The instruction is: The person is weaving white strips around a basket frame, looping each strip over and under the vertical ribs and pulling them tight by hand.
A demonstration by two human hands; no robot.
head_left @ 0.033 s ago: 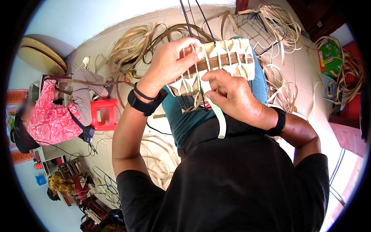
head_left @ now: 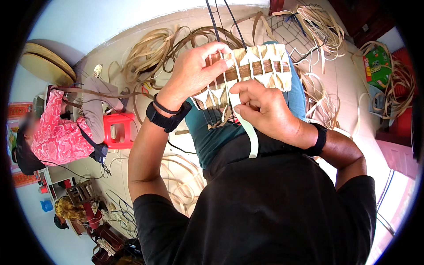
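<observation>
On my lap rests a black wire frame (head_left: 215,22) partly wrapped in a woven panel (head_left: 278,66) of cream and brown flat strips. My left hand (head_left: 192,68) grips the panel's upper left part, thumb on the weave and index finger at its far edge. Between the thumb and fingers of my right hand (head_left: 267,106) a pale flat strip (head_left: 251,134) is pinched at the panel's near side. The strip's loose end hangs down over my black shirt. Part of the weave lies hidden behind both hands.
Coils of tan and brown strips (head_left: 148,51) lie on the tiled floor beyond my left hand. More strips and a wire frame (head_left: 287,33) are at the far right, near a green box (head_left: 376,66). At left, a person in a pink patterned shirt (head_left: 62,132) sits by a red stool (head_left: 119,131).
Both my hands and the woven panel stay almost where they were. The person at left has shifted an arm slightly.
</observation>
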